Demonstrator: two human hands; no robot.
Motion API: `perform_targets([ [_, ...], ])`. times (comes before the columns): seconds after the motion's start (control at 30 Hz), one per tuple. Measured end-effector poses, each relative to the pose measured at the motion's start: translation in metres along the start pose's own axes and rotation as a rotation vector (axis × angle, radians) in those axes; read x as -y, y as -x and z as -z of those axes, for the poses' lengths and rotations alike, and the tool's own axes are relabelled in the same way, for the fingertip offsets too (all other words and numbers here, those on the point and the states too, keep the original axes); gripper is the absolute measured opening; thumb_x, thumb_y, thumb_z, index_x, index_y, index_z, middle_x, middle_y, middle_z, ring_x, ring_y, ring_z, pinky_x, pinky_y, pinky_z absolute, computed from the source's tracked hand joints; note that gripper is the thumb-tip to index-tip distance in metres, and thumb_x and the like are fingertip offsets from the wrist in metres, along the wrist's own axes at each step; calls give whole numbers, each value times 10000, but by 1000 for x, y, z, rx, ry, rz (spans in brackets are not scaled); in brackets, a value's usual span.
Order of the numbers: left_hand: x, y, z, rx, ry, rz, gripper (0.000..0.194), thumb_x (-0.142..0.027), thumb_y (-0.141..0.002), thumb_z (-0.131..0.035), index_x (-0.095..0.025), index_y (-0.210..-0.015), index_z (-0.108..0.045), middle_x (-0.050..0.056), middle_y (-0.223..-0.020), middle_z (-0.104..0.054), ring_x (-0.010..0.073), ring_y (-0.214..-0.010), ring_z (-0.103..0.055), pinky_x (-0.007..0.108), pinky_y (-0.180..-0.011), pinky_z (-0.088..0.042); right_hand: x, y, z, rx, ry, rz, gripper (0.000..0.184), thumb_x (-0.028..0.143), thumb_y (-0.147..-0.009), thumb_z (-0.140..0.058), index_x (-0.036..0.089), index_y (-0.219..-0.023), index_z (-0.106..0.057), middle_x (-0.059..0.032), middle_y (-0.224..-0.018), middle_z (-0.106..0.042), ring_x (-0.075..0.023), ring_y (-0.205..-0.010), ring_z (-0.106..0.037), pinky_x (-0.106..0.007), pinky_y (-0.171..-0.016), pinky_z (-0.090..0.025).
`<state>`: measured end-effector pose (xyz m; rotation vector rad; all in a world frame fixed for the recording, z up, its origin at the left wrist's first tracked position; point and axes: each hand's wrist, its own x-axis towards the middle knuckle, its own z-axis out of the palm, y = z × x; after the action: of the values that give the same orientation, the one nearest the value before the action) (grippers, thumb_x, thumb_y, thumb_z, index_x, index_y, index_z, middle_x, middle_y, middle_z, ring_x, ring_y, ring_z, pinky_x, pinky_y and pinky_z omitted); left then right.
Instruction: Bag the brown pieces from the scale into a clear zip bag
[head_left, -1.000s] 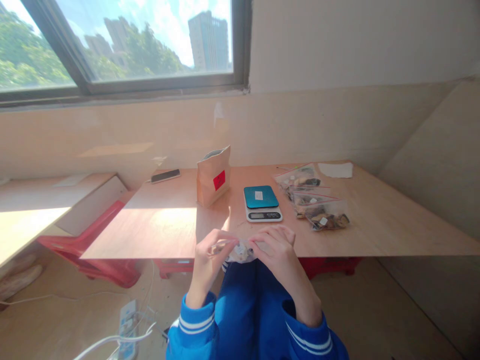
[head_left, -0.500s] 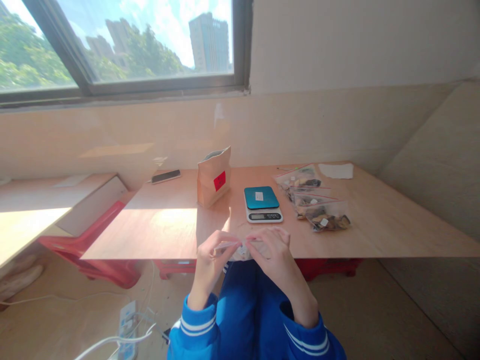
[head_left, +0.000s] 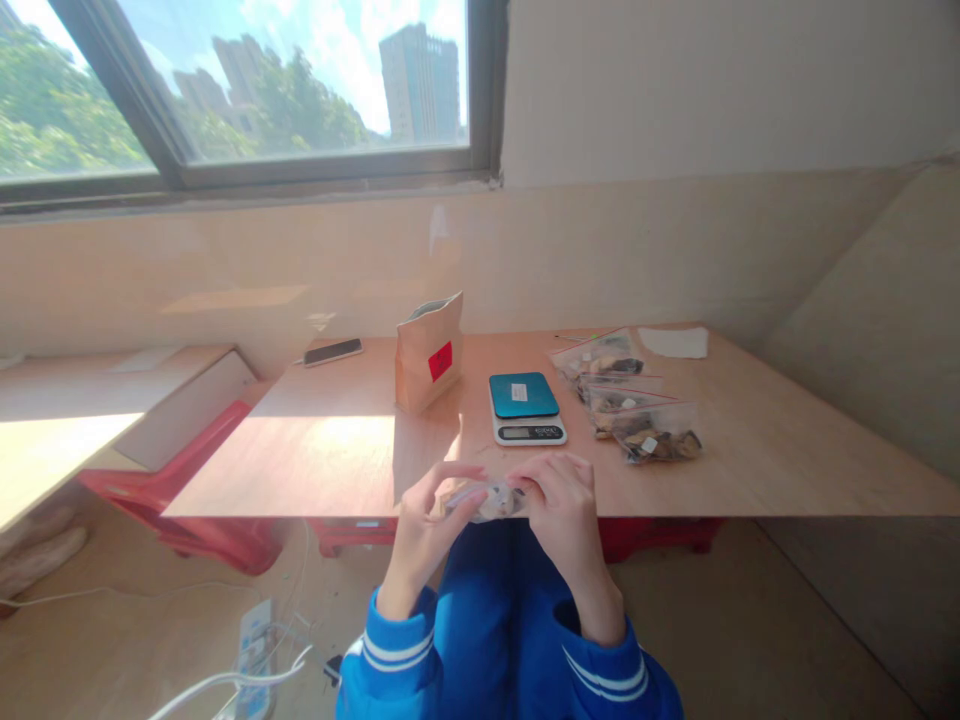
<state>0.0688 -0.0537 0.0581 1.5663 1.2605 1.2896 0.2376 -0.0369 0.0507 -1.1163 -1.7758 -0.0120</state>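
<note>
A small clear plastic bag (head_left: 487, 499) with bits of dried matter inside is pinched between both hands at the near edge of the wooden table (head_left: 337, 450). My left hand (head_left: 424, 525) grips its left end, fingers closed. My right hand (head_left: 562, 510) grips the right end, fingers curled over the top. Both wrists wear blue sleeves with white stripes. Just beyond the hands stands a small digital scale (head_left: 525, 407) with a teal plate.
A brown paper pouch (head_left: 427, 352) with a red label stands left of the scale. Several filled zip bags (head_left: 630, 405) lie to the right, a white sheet (head_left: 673, 341) behind them. A phone (head_left: 333, 351) lies at the far left. A power strip (head_left: 255, 650) and cables are on the floor.
The hands have shifted the small bag slightly and turned it flatter between the fingers. Everything on the table stays put.
</note>
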Motion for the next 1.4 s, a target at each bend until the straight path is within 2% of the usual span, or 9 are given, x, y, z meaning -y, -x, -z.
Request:
perform_targets([
  [0.23, 6, 1, 0, -39, 64, -49, 201, -339, -871, -582, -186, -917, -704, 61, -946, -737, 194, -906, -673, 283, -799, -513, -4, 1, 1, 76, -90, -80, 132, 152, -890, -511, 216, -792, -571, -14, -783, -650, -191, -784, -591, -340, -768, -375],
  [0.3, 8, 0, 0, -55, 55, -50, 215, -342, -877, -573, -185, -929, -710, 54, -913, -736, 185, -867, -674, 276, -778, -511, -3, 1, 1, 140, -129, -99, 74, 170, -892, -514, 213, -895, -574, -25, -850, -645, -193, -837, -593, -339, -796, -382],
  [0.4, 10, 0, 0, -65, 59, -60, 203, -333, -873, -581, -187, -912, -716, 45, -890, -733, 183, -852, -673, 274, -771, -508, 0, 2, 1, 196, -160, -102, 157, 215, -884, -559, 215, -1040, -563, -29, -923, -641, -197, -885, -589, -357, -857, -366],
  [0.5, 12, 0, 0, -71, 56, -82, 185, -315, -876, -580, -193, -896, -718, 40, -870, -731, 180, -842, -671, 273, -762, -505, 0, 1, -1, 203, -159, -67, 21, 234, -886, -583, 219, -896, -594, -18, -860, -642, -200, -861, -578, -352, -826, -361],
  [0.63, 12, 0, 0, -72, 23, -108, 181, -295, -884, -569, -195, -882, -719, 41, -854, -737, 179, -823, -673, 276, -754, -502, -1, 1, -6, 132, -126, -3, 165, 160, -898, -548, 208, -748, -595, -5, -724, -617, -186, -763, -557, -330, -747, -365],
  [0.87, 9, 1, -1, -128, -20, -142, 191, -299, -888, -560, -190, -838, -709, 31, -818, -729, 166, -796, -668, 259, -736, -500, 1, 4, -14, 30, -128, -13, 215, 78, -866, -544, 201, -691, -571, 1, -667, -599, -177, -697, -556, -322, -727, -378],
  [1.07, 17, 1, -1, -194, 30, -25, 244, -378, -877, -562, -178, -820, -688, 12, -748, -696, 156, -733, -644, 234, -671, -491, -2, 2, -14, 50, -170, -38, 97, 260, -878, -629, 198, -807, -653, -7, -727, -648, -178, -736, -582, -316, -745, -384],
  [1.17, 21, 1, 2, -251, 46, -7, 265, -398, -886, -541, -186, -814, -683, -1, -733, -690, 144, -729, -640, 214, -669, -485, -10, 2, -9, 83, -179, -22, 141, 335, -869, -632, 200, -876, -672, -6, -749, -662, -177, -748, -588, -320, -754, -381],
  [1.4, 21, 0, 8, -310, 69, 2, 269, -403, -876, -545, -195, -790, -693, -12, -712, -697, 135, -695, -632, 194, -635, -479, -19, 5, -7, 92, -129, -9, 273, 309, -925, -550, 191, -686, -613, 6, -657, -611, -160, -682, -547, -308, -711, -344],
])
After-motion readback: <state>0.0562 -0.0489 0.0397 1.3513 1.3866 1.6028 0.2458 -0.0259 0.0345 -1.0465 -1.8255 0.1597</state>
